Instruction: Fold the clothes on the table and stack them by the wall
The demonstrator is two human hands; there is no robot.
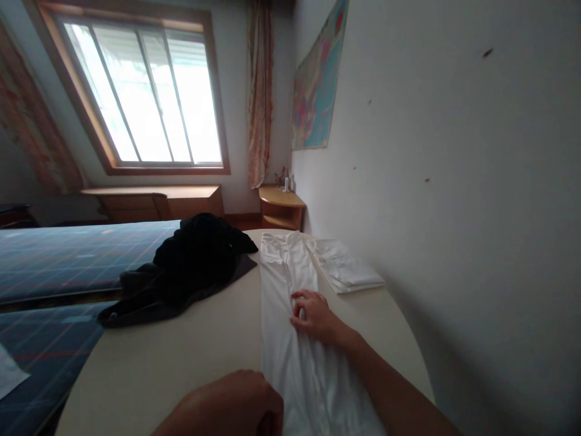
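A long white garment [284, 339], folded into a narrow strip with some creases, lies lengthwise over the round table [204, 345]. My right hand [315, 316] rests on its middle; thumb and index finger are curved, with a gap between their tips. At the bottom of the view, my left hand [236, 402] is curled in at the garment's left edge. Its fingertips are hidden, so what it grips cannot be made out. A folded white cloth [347, 266] sits to the right of the garment's far end.
Dark clothing [195, 266] is heaped over the table's left edge and the blue plaid bed [91, 254]. A white wall [454, 242] stands close on the right. Beyond the table are a wooden corner shelf [281, 197], a long desk [190, 192] and a window [149, 97].
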